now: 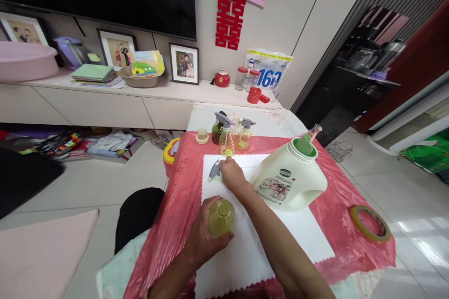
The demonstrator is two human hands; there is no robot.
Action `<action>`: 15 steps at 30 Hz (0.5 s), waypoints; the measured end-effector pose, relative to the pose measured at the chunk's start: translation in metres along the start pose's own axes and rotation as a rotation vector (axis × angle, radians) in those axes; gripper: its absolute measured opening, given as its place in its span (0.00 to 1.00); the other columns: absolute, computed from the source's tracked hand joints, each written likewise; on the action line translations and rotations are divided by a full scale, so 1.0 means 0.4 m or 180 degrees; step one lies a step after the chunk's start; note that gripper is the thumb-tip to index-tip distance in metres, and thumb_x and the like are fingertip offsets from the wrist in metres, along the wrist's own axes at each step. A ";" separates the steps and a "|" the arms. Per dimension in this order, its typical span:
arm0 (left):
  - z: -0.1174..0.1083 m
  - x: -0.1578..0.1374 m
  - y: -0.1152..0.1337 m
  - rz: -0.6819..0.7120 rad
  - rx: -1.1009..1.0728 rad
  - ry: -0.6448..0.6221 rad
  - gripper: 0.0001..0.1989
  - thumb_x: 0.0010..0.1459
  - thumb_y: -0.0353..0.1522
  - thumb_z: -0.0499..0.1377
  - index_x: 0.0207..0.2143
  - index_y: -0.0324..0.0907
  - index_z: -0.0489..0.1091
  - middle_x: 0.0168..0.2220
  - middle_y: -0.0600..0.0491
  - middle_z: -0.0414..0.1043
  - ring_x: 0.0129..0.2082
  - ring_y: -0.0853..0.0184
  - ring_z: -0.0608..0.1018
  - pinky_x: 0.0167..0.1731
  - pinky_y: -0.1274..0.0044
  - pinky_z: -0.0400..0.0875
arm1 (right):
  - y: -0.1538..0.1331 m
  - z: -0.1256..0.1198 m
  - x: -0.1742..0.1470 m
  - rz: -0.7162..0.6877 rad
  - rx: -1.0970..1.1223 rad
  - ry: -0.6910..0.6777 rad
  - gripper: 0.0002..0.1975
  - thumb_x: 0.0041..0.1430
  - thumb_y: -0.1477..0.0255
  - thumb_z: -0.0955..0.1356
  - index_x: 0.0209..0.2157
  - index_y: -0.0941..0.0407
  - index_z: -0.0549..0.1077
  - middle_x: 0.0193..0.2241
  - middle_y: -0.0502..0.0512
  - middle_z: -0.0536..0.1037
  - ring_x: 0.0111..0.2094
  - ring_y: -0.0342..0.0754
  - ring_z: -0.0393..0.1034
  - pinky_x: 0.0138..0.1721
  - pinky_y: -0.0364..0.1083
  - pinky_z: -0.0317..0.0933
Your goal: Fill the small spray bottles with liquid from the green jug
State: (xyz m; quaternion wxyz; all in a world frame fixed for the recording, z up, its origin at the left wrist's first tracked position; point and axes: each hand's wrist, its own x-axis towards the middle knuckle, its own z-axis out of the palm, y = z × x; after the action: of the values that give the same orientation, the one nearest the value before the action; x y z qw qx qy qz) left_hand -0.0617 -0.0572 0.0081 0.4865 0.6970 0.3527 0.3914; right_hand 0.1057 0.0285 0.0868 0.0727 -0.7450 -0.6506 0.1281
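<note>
Holding near bottle (pixel 220 219) in left fingers (pixel 225 241): probably light, slippery, squeezable; grip mid-body. My right fingers (pixel 228 162) curl at the loose sprayer (pixel 213 171), hold unclear.

The left hand (pixel 205 228) grips a yellow-green bottle (pixel 221 222) toward the near edge of the counter (pixel 187 173); the right hand (pixel 232 175) is at a grey spray head (pixel 213 170). Spray bottles (pixel 227 141) stand toward the far edge, a tape roll (pixel 355 221) by the right.
</note>
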 end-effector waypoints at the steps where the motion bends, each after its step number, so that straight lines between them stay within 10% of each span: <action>1: 0.001 0.000 0.000 -0.0023 -0.0018 0.0002 0.40 0.46 0.39 0.71 0.60 0.45 0.63 0.57 0.43 0.70 0.58 0.45 0.74 0.58 0.53 0.70 | -0.004 -0.019 -0.004 -0.0038 0.0090 0.0045 0.14 0.71 0.67 0.68 0.49 0.64 0.72 0.47 0.58 0.71 0.48 0.46 0.68 0.51 0.49 0.69; 8: 0.007 0.018 0.030 -0.0358 -0.0086 -0.0044 0.45 0.40 0.38 0.74 0.60 0.45 0.61 0.59 0.42 0.67 0.61 0.45 0.71 0.63 0.52 0.63 | 0.018 -0.223 -0.150 -0.0534 0.1310 0.1129 0.20 0.67 0.78 0.63 0.59 0.59 0.68 0.45 0.57 0.72 0.44 0.44 0.68 0.46 0.44 0.66; 11: 0.012 0.043 0.067 -0.0544 -0.0134 -0.0078 0.47 0.40 0.38 0.74 0.62 0.44 0.59 0.62 0.41 0.64 0.63 0.45 0.68 0.64 0.53 0.62 | 0.030 -0.288 -0.252 -0.1077 0.3348 0.2285 0.09 0.63 0.72 0.70 0.45 0.58 0.75 0.36 0.55 0.73 0.37 0.46 0.69 0.35 0.43 0.66; 15: 0.017 0.079 0.107 -0.0475 -0.0323 -0.0394 0.48 0.42 0.43 0.75 0.63 0.45 0.58 0.64 0.41 0.62 0.64 0.46 0.66 0.64 0.55 0.61 | 0.018 -0.331 -0.346 -0.1093 0.4253 0.3001 0.10 0.55 0.78 0.72 0.39 0.55 0.78 0.45 0.57 0.71 0.45 0.50 0.71 0.30 0.42 0.63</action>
State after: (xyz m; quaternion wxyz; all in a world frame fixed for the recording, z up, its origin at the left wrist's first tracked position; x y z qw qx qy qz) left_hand -0.0367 -0.0445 0.0540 0.5698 0.6661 0.3526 0.3277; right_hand 0.1336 -0.1014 0.2247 0.7824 -0.4110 -0.4436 0.1489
